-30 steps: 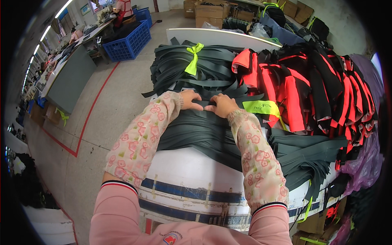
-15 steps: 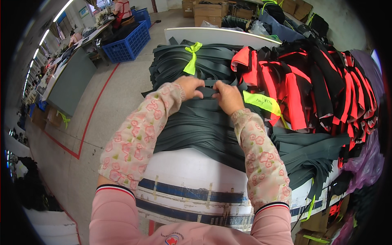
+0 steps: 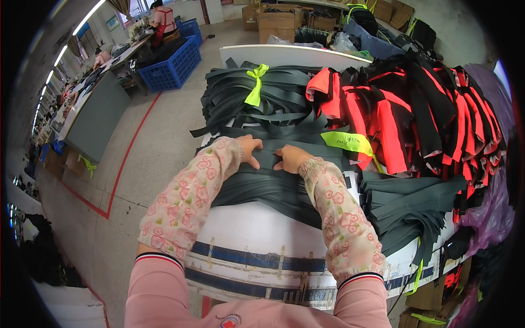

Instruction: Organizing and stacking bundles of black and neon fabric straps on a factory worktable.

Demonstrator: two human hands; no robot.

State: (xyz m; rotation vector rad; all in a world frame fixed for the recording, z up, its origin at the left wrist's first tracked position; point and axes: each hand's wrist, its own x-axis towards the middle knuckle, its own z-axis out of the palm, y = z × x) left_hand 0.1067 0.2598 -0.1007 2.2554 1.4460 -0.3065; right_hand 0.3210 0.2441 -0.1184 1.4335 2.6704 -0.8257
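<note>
A broad pile of dark grey-green fabric strips lies across the white table, just in front of me. My left hand rests on its upper part, thumb and forefinger spread apart. A short gap away, my right hand touches the same strips, thumb also apart from its bent fingers. Some fingertips are hidden against the dark cloth. Beyond the hands lies a bundle of similar strips, tied with a bright yellow-green band. Right of my right hand, a yellow-green tag bears handwriting.
Black and neon coral fabric pieces are heaped at the right. Another bunch of grey-green strips hangs over the table's near right edge. A white board stands behind. Blue crates and a co-worker are at far left.
Both hands have come toward me, from near the tied bundle down onto the front pile. Loose strips and a bit of white surface now show between bundle and pile.
</note>
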